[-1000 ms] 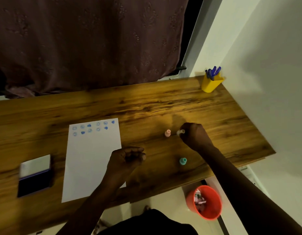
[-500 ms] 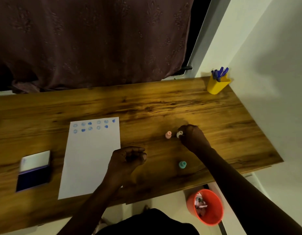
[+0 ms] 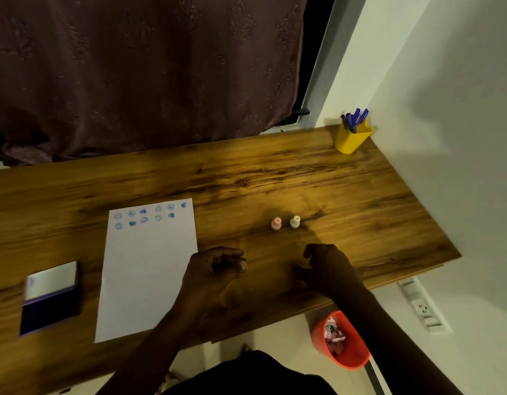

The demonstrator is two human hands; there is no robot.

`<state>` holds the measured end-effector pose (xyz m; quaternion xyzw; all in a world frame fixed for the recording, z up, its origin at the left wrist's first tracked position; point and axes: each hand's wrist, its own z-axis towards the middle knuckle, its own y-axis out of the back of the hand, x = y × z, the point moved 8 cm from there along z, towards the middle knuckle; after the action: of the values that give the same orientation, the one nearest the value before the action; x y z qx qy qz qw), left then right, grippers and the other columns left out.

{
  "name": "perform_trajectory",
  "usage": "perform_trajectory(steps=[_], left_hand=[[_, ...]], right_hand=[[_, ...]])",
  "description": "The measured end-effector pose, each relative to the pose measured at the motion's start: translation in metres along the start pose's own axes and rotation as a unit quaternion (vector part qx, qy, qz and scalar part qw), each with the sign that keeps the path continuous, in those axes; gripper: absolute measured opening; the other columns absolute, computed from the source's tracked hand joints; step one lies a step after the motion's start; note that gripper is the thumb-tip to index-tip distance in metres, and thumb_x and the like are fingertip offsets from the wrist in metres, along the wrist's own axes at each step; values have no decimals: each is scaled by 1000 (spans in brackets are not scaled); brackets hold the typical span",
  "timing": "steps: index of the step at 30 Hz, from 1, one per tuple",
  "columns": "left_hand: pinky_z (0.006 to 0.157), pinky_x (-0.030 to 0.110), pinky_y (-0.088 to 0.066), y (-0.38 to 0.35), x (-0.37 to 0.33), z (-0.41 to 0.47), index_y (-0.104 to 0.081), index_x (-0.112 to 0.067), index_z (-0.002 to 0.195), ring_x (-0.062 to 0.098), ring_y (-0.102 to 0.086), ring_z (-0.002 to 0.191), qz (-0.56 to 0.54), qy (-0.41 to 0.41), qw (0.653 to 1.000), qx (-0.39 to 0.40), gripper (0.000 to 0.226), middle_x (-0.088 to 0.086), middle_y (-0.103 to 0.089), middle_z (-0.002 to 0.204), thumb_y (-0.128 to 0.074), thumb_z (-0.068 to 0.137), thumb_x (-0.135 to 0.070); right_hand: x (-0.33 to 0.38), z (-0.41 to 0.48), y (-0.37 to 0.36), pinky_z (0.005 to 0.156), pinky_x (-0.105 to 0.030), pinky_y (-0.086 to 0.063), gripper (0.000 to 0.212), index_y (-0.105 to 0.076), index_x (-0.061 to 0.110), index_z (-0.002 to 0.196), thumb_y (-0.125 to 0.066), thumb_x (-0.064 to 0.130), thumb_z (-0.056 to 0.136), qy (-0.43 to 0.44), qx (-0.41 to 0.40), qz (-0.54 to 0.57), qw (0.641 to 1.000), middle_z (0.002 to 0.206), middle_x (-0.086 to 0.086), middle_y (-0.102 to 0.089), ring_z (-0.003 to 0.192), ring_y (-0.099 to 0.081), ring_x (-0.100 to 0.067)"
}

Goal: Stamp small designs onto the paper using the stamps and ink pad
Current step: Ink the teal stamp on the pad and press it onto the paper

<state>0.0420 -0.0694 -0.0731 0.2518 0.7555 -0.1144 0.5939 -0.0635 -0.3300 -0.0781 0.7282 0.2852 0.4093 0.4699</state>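
A white paper (image 3: 145,275) lies on the wooden desk (image 3: 275,178), with two rows of small blue prints (image 3: 144,216) along its top edge. The open ink pad (image 3: 48,310) sits left of the paper, its pale lid folded back. A pink stamp (image 3: 276,223) and a cream stamp (image 3: 295,221) stand upright side by side right of the paper. My left hand (image 3: 215,270) rests in a loose fist on the paper's right edge, holding nothing visible. My right hand (image 3: 329,269) is curled palm-down near the desk's front edge, below the two stamps; what lies under its fingers is hidden.
A yellow cup of blue pens (image 3: 352,136) stands at the desk's far right corner by the wall. An orange bin (image 3: 343,342) sits on the floor under the front right edge. A dark curtain (image 3: 147,72) hangs behind the desk.
My right hand set the cream stamp down beside the pink one, let go and pulled back toward me, over the spot where a teal stamp stood. My left hand stayed put.
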Motion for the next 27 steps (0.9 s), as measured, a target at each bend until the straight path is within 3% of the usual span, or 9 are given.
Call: perform_trajectory(steps=[6,8,13,16,18,21,27], left_hand=[[98,55,-60,6,2,-5,-83,-42,96,20,-78,103,-20,0,1000,12,32,-7,-83,102,-85,65,-50],[98,56,-59,10,3,-8,-83,-41,97,22,-78,103,-25,-2,1000,14,34,-5,-84,102,-84,65,-49],[96,56,-61,27,5,-15,-83,-38,99,21,-80,97,-41,-1,999,8,26,-3,-84,100,-88,74,-32],[94,56,-62,40,4,-19,-83,-36,104,21,-81,94,-53,-3,999,10,25,0,-84,100,-86,82,-23],[94,55,-62,47,3,-21,-82,-36,106,23,-80,100,-74,-2,997,7,27,1,-84,105,-86,83,-22],[93,49,-63,62,2,-27,-81,-37,107,25,-78,105,-111,-7,994,5,34,2,-82,111,-81,87,-10],[79,32,-65,106,4,-43,-78,-18,112,27,-79,103,-149,-34,987,-46,33,3,-83,110,-75,87,4]], right_hand=[[6,-4,-12,59,-28,-41,21,-65,17,82,-72,37,84,2,14,-55,998,88,-6,-71,82,-71,-27],[13,-3,-10,60,-28,-41,23,-68,14,82,-73,36,86,1,9,-43,999,87,-7,-73,82,-71,-26],[60,-4,11,57,-21,-45,33,-75,13,72,-75,41,89,54,-22,71,996,71,-1,-75,63,-69,-12],[92,-7,12,60,-28,-52,38,-76,14,67,-74,45,89,28,19,219,975,60,-1,-73,54,-67,-8],[115,-11,8,56,-29,-53,36,-77,10,72,-76,42,88,5,51,327,944,64,-8,-75,54,-67,-14],[157,-21,-2,51,-21,-52,28,-76,10,92,-76,38,89,-9,107,428,897,72,-8,-77,57,-69,-14],[221,-34,-28,55,-17,-51,29,-76,13,100,-72,41,92,3,181,423,888,78,-5,-78,61,-69,-7]])
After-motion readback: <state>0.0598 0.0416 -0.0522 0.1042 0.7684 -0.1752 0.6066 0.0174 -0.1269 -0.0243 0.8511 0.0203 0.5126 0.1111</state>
